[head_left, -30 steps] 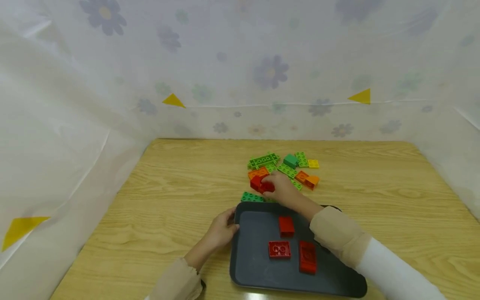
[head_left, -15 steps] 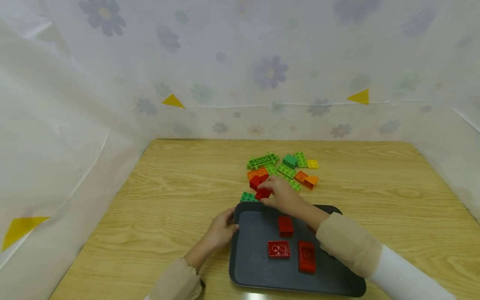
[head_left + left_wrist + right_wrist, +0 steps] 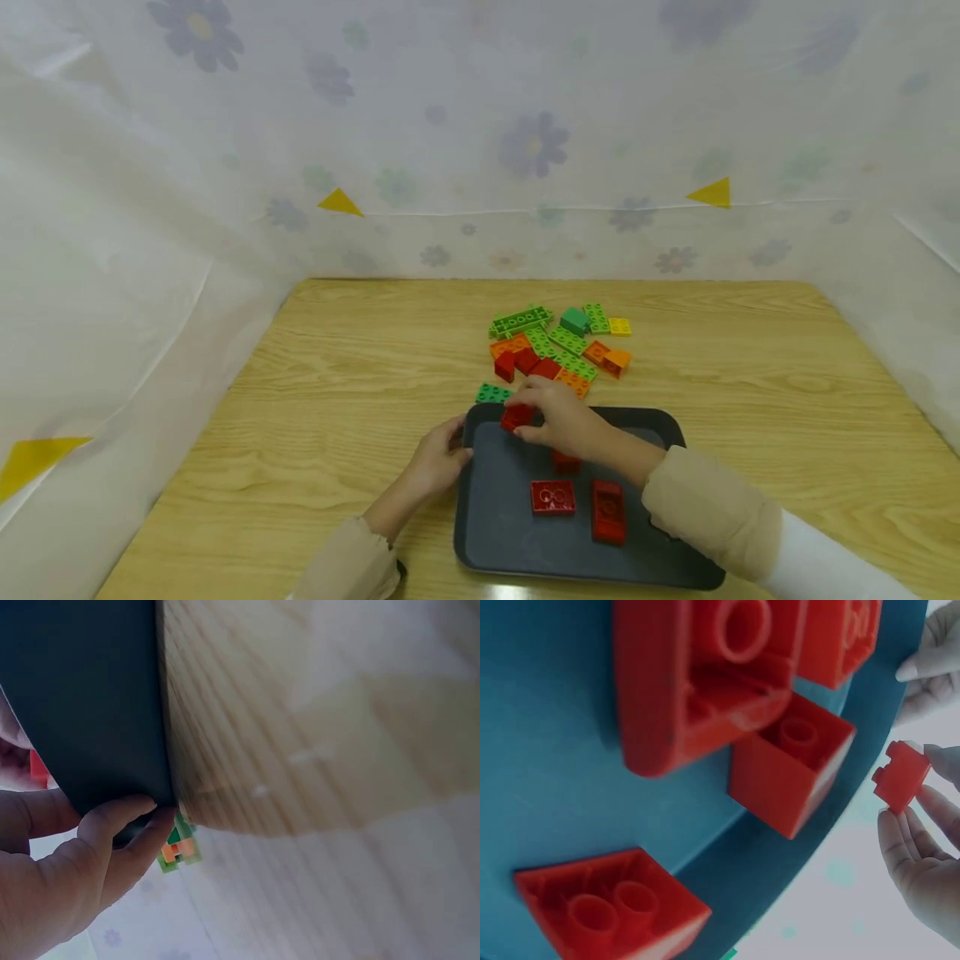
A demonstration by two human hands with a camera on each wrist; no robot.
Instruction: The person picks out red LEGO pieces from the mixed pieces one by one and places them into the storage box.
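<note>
My right hand (image 3: 564,421) pinches a red toy building brick (image 3: 517,415) between thumb and fingers, over the far left part of a dark tray (image 3: 510,542). The same brick (image 3: 901,776) shows its studs in the right wrist view. My left hand (image 3: 437,458) grips the tray's left rim; in the left wrist view its fingers (image 3: 120,817) wrap the tray edge (image 3: 90,697). Several red bricks lie in the tray, among them one with its hollow underside up (image 3: 552,497) and a longer piece (image 3: 608,511). Another red brick (image 3: 566,462) is partly covered by my right hand.
Behind the tray, a loose pile holds red bricks (image 3: 527,360), green plates (image 3: 567,340), orange bricks (image 3: 617,362) and a yellow piece (image 3: 620,326). A dark green plate (image 3: 493,393) lies against the tray's far edge. A flowered sheet (image 3: 480,150) hangs behind the wooden table (image 3: 337,375).
My right hand has drawn a red brick out of the pile and carried it toward me, over the tray's far rim. The left hand has stayed on the tray's left side.
</note>
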